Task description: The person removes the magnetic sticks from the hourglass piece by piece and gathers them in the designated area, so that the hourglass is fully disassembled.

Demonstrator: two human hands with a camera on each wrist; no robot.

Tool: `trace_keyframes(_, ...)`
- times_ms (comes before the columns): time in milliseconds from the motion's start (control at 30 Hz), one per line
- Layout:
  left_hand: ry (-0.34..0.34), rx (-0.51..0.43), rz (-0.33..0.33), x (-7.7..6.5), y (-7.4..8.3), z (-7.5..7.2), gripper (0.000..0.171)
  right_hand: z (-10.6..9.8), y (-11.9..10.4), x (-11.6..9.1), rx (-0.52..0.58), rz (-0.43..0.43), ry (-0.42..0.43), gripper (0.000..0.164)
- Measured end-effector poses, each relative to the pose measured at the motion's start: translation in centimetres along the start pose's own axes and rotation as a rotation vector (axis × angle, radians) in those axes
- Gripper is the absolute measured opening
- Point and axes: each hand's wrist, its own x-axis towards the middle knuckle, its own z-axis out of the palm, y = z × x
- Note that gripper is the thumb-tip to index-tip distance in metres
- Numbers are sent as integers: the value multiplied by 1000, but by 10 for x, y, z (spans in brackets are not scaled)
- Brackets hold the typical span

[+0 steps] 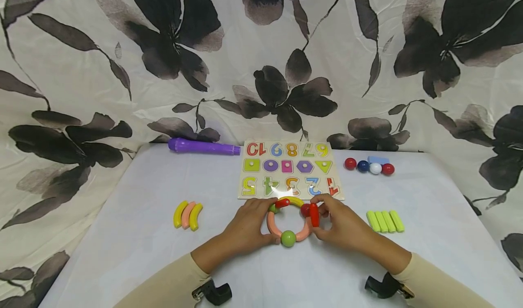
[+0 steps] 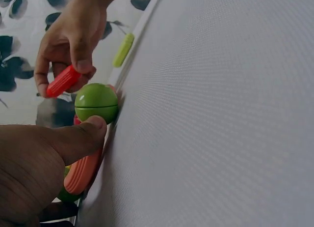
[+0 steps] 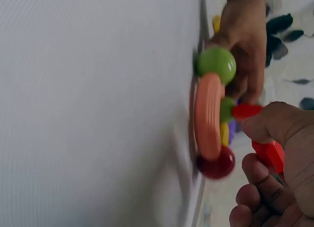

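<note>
A ring point(image 1: 274, 225) of curved peach and yellow pieces joined by green and red balls lies on the white table. My left hand point(image 1: 249, 224) grips its left side, the thumb against the front green ball point(image 2: 96, 101) and the fingertips by the upper-left green ball. A short red rod point(image 1: 282, 203) sticks out from that upper-left ball. Between thumb and fingers, my right hand point(image 1: 343, 222) pinches another red rod point(image 1: 314, 215) close beside the dark red ball point(image 3: 216, 162). In the left wrist view this held rod point(image 2: 64, 81) is raised above the ring.
Behind the ring is a number and shape puzzle board point(image 1: 292, 169), with a purple microphone-like toy point(image 1: 204, 147) to its left. Curved pieces point(image 1: 188, 215) lie left; light green rods point(image 1: 385, 221) lie right. Several balls point(image 1: 362, 166) sit by a blue block point(image 1: 378, 159) at the back right.
</note>
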Motion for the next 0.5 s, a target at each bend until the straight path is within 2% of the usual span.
trace_keyframes(100,-5,-2,-3,-1,1,-1,97,-12,11,-4,-67,7,9,65)
trace_keyframes(233,-9,0,-7,-1,1,-2,97,-29,28,-10,-148,-24,26,64)
trace_keyframes(500,-6,-1,-7,-1,0,-1,98,-53,59,-20,-201,-29,18,61)
